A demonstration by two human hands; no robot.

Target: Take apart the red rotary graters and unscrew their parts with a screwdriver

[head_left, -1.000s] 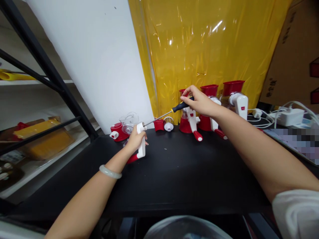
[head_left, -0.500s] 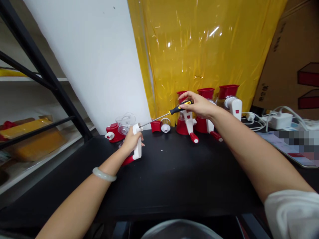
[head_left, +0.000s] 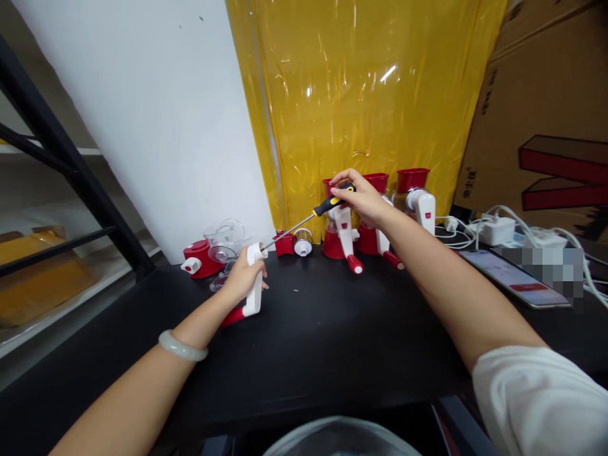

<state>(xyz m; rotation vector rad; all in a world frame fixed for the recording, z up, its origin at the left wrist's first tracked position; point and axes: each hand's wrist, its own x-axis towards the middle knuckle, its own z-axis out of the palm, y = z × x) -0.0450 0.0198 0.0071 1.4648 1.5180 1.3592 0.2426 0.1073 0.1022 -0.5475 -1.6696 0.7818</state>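
Screwdriver (head_left: pixel 313 214) work is in hand on a black surface (head_left: pixel 332 335), with the yellow plastic sheet (head_left: pixel 361 95) hanging behind that surface taken as the reference throughout. The left hand (head_left: pixel 241 278) is well forward of the sheet's left edge and its grip is clenched around a white crank handle (head_left: pixel 255 285). This handle stands nearly upright, with its red end (head_left: pixel 232 316) resting low on the surface toward the person. A pale bracelet (head_left: pixel 183 345) sits on that wrist. The right hand (head_left: pixel 363 196) is raised just in front of the sheet's lower middle, its grip closed over the black-and-yellow end of the screwdriver. The metal shaft slopes down and left, away from the sheet, and its tip meets the round top of the crank handle. Three red-and-white grinders (head_left: pixel 418 202) stand in a row against the foot of the sheet, the two on the left partly hidden by the right hand. A small red part (head_left: pixel 285 244) and a round drum (head_left: pixel 303 242) lie at the sheet's lower left corner. Further left of the sheet, against the white wall, are a red base (head_left: pixel 197 259) and a clear cup (head_left: pixel 225 235). To the right of the sheet lie a white charger (head_left: pixel 496 229) with cables, a phone (head_left: pixel 513 280) and a cardboard box (head_left: pixel 536 114).
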